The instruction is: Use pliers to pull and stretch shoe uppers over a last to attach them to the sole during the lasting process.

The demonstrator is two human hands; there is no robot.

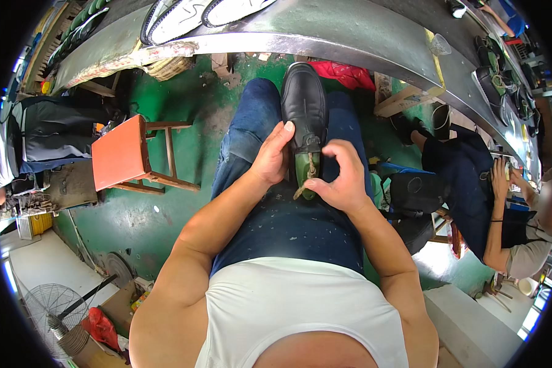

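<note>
A black leather shoe upper (303, 101) lies lengthwise over my lap, toe pointing away from me. A green shoe last (307, 162) shows at its heel end, with a tan cord (311, 167) running along it. My left hand (275, 154) is closed on the shoe's left side, its thumb along the edge and its other fingers mostly hidden beneath. At the heel end, my right hand (345, 178) is curled, its thumb tip pressing on the cord and its bent index finger close to the shoe's opening.
A long metal-topped bench (337, 34) crosses ahead, bearing white shoe pieces (181, 18). An orange-seated wooden stool (121, 153) stands to the left, a fan (55, 319) at lower left. A co-worker (527, 227) sits at right, near a black bag (418, 191); red cloth (343, 75) lies under the bench.
</note>
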